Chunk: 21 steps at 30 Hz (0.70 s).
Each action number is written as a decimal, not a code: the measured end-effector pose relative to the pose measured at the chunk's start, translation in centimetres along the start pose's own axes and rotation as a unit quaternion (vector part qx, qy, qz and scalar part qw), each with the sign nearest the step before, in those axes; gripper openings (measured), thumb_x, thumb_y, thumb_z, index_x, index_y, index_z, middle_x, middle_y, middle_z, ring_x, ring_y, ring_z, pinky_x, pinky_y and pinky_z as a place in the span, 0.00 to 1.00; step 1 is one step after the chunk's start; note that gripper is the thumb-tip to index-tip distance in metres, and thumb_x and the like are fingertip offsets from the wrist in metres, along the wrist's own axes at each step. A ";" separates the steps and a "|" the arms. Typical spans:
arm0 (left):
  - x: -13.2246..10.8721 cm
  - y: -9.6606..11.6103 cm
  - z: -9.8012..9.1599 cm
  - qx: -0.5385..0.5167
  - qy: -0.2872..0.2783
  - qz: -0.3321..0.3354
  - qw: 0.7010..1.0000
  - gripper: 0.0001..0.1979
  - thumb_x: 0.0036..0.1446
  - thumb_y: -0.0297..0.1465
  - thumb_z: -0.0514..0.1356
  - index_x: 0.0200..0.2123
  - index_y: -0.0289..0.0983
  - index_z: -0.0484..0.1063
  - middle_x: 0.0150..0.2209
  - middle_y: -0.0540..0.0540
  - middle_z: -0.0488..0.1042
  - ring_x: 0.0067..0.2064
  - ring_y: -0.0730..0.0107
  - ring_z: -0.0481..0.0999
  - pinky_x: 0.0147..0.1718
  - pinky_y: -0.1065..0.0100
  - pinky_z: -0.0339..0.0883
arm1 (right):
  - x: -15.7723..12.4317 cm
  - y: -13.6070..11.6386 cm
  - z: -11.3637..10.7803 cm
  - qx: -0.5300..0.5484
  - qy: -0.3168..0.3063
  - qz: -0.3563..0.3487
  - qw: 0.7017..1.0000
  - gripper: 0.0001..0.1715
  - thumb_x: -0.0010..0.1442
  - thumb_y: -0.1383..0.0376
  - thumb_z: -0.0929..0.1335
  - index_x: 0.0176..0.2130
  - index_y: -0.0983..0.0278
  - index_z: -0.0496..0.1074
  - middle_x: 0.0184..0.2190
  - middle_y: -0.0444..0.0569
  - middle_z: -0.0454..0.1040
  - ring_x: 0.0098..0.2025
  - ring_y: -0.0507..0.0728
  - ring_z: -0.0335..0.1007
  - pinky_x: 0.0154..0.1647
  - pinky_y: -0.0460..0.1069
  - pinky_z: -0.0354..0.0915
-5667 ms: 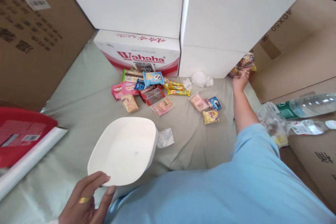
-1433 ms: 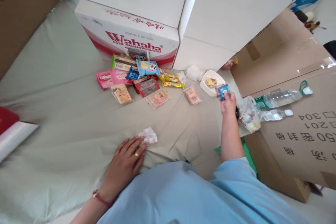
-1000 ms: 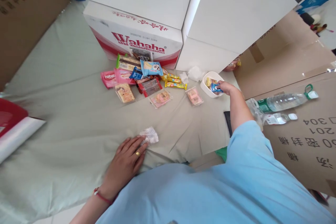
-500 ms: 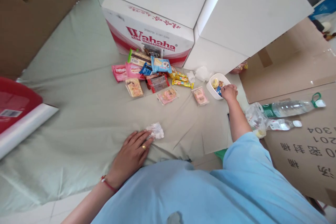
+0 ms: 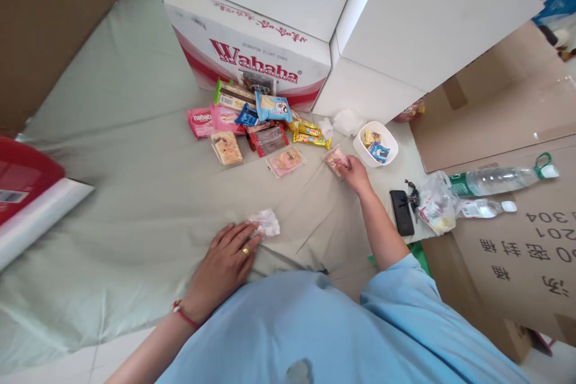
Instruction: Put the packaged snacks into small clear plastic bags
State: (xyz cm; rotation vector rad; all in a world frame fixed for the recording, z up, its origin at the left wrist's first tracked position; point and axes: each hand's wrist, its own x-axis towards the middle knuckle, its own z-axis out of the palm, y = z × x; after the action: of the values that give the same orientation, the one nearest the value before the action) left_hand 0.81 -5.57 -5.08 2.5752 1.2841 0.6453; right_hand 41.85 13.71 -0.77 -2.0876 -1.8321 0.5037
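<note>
The right hand [image 5: 356, 175] is grasping a pink snack packet [image 5: 335, 159] beside a white bowl [image 5: 392, 157] near the right edge of the green sheet [image 5: 157, 204]; the left hand [image 5: 227, 257] is lying open, touching a crumpled wrapper [image 5: 267, 222].

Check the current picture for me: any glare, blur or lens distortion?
Head view: soft, mostly even light, with small glints on the large bottle. Head view, centre: Wahaha lettering legible, but the pink packet at the right fingers looks soft, its print unreadable. Head view, edges: stretched, apparently wide-angle.
</note>
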 end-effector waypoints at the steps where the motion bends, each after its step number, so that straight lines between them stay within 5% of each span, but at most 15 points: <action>1: 0.0 0.0 0.0 0.000 0.001 -0.001 1.000 0.18 0.71 0.31 0.55 0.58 0.40 0.77 0.63 0.39 0.77 0.65 0.52 0.74 0.67 0.47 0.62 | 0.0 0.2 -0.1 0.026 0.000 -0.014 1.000 0.16 0.62 0.52 0.67 0.42 0.61 0.73 0.38 0.50 0.75 0.41 0.61 0.70 0.43 0.53 0.65; 9: 0.0 0.0 0.0 -0.018 0.008 -0.003 1.000 0.18 0.70 0.30 0.57 0.58 0.39 0.77 0.63 0.38 0.77 0.65 0.52 0.75 0.67 0.47 0.61 | -0.2 0.8 -0.8 0.240 -0.007 -0.008 0.971 0.24 0.50 0.51 0.78 0.43 0.60 0.77 0.39 0.48 0.79 0.42 0.60 0.75 0.46 0.55 0.71; 12: 0.1 0.0 -0.1 -0.012 0.007 0.003 1.000 0.18 0.70 0.29 0.56 0.59 0.39 0.77 0.63 0.38 0.78 0.64 0.52 0.75 0.67 0.47 0.61 | 1.0 2.0 -3.2 0.338 0.046 0.009 0.940 0.25 0.50 0.52 0.79 0.43 0.61 0.77 0.40 0.47 0.81 0.40 0.59 0.77 0.45 0.54 0.73; 16: 0.2 0.1 -0.2 -0.006 0.006 0.001 1.000 0.17 0.70 0.30 0.56 0.58 0.40 0.77 0.63 0.39 0.78 0.64 0.53 0.75 0.67 0.47 0.62 | 5.3 5.1 -9.0 0.262 0.157 0.123 0.944 0.20 0.67 0.56 0.72 0.52 0.66 0.75 0.49 0.56 0.81 0.42 0.56 0.78 0.46 0.54 0.74; 21: 0.2 0.2 -0.1 -0.005 0.009 0.000 1.000 0.17 0.70 0.29 0.56 0.58 0.41 0.77 0.62 0.39 0.78 0.64 0.53 0.76 0.66 0.47 0.63 | 10.3 7.4 -12.7 0.160 0.128 0.149 0.967 0.23 0.73 0.56 0.69 0.61 0.65 0.72 0.58 0.57 0.74 0.55 0.62 0.76 0.55 0.62 0.75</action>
State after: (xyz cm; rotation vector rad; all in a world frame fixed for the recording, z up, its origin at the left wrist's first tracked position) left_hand 0.99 -5.49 -4.87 2.5678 1.2824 0.6757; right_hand 55.44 22.91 6.54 -2.0948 -1.2116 0.5327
